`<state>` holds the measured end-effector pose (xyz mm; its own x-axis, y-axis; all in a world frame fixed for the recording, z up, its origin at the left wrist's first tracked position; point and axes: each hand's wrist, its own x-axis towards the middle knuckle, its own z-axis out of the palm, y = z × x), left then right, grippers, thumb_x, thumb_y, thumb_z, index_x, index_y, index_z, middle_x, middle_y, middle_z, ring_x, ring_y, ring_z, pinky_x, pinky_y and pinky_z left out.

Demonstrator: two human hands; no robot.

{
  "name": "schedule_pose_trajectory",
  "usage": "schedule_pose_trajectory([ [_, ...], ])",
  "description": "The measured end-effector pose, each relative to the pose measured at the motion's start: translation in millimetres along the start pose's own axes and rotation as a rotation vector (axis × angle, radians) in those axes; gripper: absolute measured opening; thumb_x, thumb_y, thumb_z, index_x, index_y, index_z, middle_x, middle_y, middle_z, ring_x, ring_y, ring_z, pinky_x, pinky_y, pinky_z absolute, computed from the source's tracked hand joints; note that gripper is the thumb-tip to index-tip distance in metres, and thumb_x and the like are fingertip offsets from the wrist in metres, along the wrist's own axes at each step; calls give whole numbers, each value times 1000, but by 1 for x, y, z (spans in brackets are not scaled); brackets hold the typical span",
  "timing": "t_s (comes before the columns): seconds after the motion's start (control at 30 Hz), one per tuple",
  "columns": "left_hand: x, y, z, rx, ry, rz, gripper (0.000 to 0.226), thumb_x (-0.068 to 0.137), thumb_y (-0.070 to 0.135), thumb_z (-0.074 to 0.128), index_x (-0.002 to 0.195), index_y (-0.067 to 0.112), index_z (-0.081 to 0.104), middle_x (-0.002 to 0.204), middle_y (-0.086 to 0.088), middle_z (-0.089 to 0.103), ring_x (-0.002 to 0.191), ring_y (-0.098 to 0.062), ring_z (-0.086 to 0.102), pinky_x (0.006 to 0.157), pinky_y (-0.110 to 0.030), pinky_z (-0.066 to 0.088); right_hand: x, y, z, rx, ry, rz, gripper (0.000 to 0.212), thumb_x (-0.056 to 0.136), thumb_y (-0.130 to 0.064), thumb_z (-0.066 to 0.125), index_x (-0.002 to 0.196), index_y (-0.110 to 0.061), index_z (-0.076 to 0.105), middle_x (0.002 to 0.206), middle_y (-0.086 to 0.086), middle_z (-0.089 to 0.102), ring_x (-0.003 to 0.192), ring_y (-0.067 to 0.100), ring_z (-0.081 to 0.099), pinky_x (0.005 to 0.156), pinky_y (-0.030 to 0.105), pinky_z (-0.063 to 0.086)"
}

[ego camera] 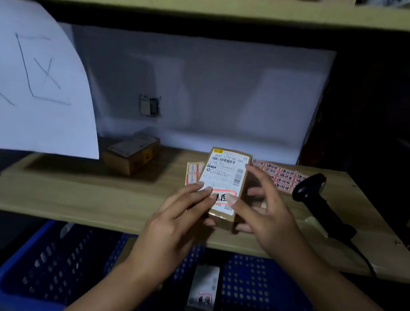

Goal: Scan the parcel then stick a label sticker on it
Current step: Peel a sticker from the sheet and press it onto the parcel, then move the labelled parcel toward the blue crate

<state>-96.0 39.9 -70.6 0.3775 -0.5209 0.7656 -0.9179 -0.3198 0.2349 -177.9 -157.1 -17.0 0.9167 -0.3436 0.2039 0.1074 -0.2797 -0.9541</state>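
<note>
A small brown cardboard parcel [225,175] with a white shipping label is held tilted above the wooden shelf [108,201]. A red-bordered label sticker [222,196] lies on the lower part of its label. My left hand [175,221] grips the parcel's lower left, fingertips on the sticker's left end. My right hand [267,215] holds the right side, thumb at the sticker's right end. A black handheld scanner [326,207] lies on the shelf to the right. Sheets of red label stickers [281,175] lie behind the parcel.
Another brown box [131,154] sits at the shelf's back left. A large white paper sign [20,79] hangs at the left. Below the shelf is a blue plastic crate [69,268] holding a labelled parcel [203,290]. Cartons stand on the upper shelf.
</note>
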Motion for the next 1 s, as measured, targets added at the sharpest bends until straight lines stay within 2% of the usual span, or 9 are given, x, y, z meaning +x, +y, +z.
schedule_pose_trajectory([
  [0.13, -23, 41, -21, -55, -37, -51, 43, 93, 10, 79, 135, 8, 69, 138, -6, 69, 138, -24, 58, 117, -36, 47, -42, 6, -10, -160, -21, -94, 58, 88, -48, 73, 141, -52, 49, 154, -10, 45, 116, 15, 71, 87, 45, 64],
  [0.2, -38, 64, -33, -59, -54, -72, 39, 94, 15, 79, 131, 7, 71, 134, -6, 71, 134, -26, 62, 115, -36, 49, -70, 8, -13, -291, -27, -185, 51, 90, -55, 67, 139, -46, 54, 156, -16, 40, 133, 8, 57, 100, 31, 56],
  [0.27, -53, 83, -45, -48, -75, -79, 38, 93, 18, 79, 129, 7, 72, 132, -5, 71, 131, -26, 64, 114, -35, 50, -96, 7, -16, -305, -78, -197, 48, 90, -57, 67, 135, -42, 60, 157, -20, 38, 141, -2, 45, 95, 12, 51],
  [0.37, -69, 100, -58, -59, -96, -114, 36, 93, 22, 78, 125, 9, 74, 130, -3, 72, 129, -24, 65, 110, -34, 52, -128, 4, -21, -234, -223, -123, 65, 78, -56, 72, 140, -45, 56, 160, -28, 31, 130, 3, 57, 83, 16, 59],
  [0.5, -77, 111, -66, -82, -122, -188, 36, 88, 26, 82, 122, 16, 77, 126, 4, 74, 125, -16, 68, 105, -28, 54, -145, 6, -23, -326, -296, -69, 80, 71, -59, 82, 143, -50, 51, 162, -27, 28, 123, 1, 63, 90, 12, 55],
  [0.67, -77, 97, -58, -192, -257, -359, 37, 89, 38, 78, 124, 27, 77, 128, 19, 72, 122, 0, 65, 98, -22, 55, -133, 20, -20, -347, -374, 95, 76, 70, -64, 76, 141, -50, 52, 152, -34, 32, 115, -1, 65, 93, 11, 52],
  [0.77, -64, 79, -42, -261, -384, -497, 41, 88, 47, 77, 126, 31, 76, 127, 23, 71, 118, 7, 65, 101, -13, 50, -105, 41, -17, -347, -446, 194, 73, 76, -57, 78, 143, -46, 51, 143, -34, 37, 114, -1, 65, 96, 19, 55],
  [0.9, -51, 38, -2, -253, -561, -543, 41, 86, 31, 83, 126, 26, 75, 124, 14, 73, 113, 5, 63, 96, 1, 41, -55, 78, -9, -364, -534, 287, 57, 82, -50, 78, 135, -43, 57, 133, -14, 58, 111, -3, 65, 103, 28, 53],
  [1.0, -47, 7, 31, -196, -684, -525, 42, 89, 22, 81, 130, 23, 73, 127, 4, 74, 108, 0, 63, 89, 5, 36, -25, 104, 0, -298, -589, 423, 48, 89, -29, 78, 131, -38, 54, 121, -20, 65, 104, -3, 65, 102, 25, 50],
])
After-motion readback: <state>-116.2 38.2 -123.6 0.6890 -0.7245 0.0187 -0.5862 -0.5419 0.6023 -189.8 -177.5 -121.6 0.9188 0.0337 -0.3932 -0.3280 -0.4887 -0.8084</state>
